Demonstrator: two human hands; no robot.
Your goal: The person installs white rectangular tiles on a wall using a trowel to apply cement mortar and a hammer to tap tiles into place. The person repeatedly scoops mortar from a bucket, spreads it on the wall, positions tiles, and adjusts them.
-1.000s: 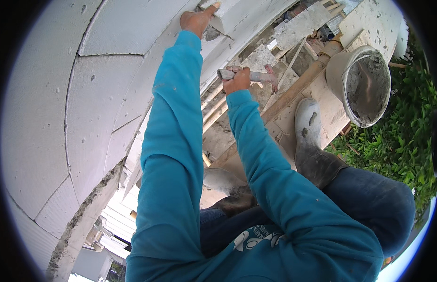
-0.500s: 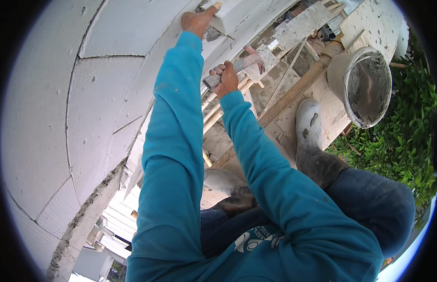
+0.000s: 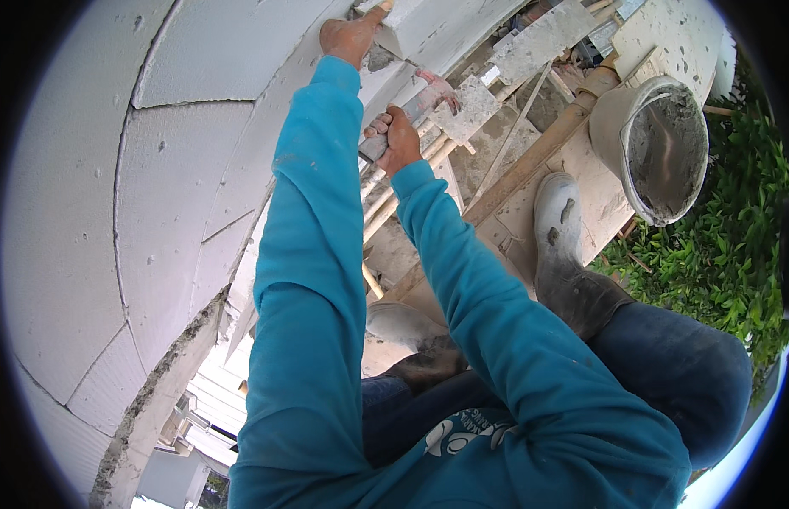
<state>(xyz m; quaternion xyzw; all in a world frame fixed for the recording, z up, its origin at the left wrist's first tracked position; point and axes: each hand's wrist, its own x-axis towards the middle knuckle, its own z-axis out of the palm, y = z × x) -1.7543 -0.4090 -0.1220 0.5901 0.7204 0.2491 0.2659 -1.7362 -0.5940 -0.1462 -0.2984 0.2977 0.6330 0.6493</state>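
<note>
At the top, my left hand presses against the end of a white block in the wall, with its thumb stretched over the block's edge. Its other fingers are largely hidden, though the hand looks closed on that block. Just below and to the right, my right hand is wrapped round the handle of a claw hammer. The hammer's worn, reddish head points up and to the right, close to the wall face; I cannot tell whether they touch. Grey mortar shows under the block by my left hand.
A wall of large white blocks fills the left. On the right, a mortar-smeared bucket stands on wooden boards near my boot. Bamboo poles run beneath the hammer. Green shrubs lie beyond the boards.
My right hand has moved slightly up and to the left with the hammer, bringing its head nearer the wall. My left hand stays at the block, shifted a little in the picture.
</note>
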